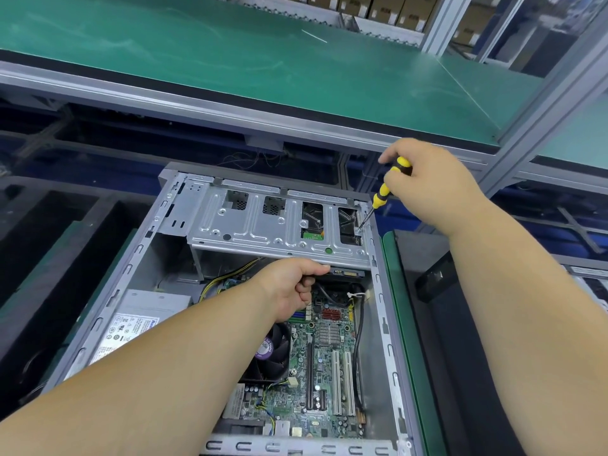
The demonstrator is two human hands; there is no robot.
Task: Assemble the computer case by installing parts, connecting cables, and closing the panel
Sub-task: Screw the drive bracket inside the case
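While the side of the case lies open, the moment reads like this:

Case: the computer case (381,291) lies on its side on the workbench, open face up, its far edge toward the green shelf (230,60).
Drive cage: a metal drive cage (263,232) spans the far end of the case, with a drive showing through its right-hand cut-outs.
Right hand: the right hand (427,185) is wrapped around the yellow-and-black handle of a screwdriver (385,189), fingers curled tight on it.
Screwdriver tip: it rests on a screw (358,230) at the far right corner of the cage, just beside the case's right wall.
Left hand: the left hand (292,287) reaches into the case with its fingers curled under the near edge of the cage, gripping or steadying it; what else it may touch underneath I cannot tell.
Already in place: the circuit board (329,357), the fan (273,350) near the case's middle, and the power supply (138,327) at the left wall all sit in the case.
Cables: yellow and black wires (223,278) run under the cage; a black cable (358,340) runs along the right side of the board. Whether each is plugged in is hidden.
Progress: judging by this, the main parts are in and the cage is being fastened, so the job looks past halfway.
Left to do: likely any remaining cage screws, a check of the cable plugs, and closing the side panel, which is not fitted.
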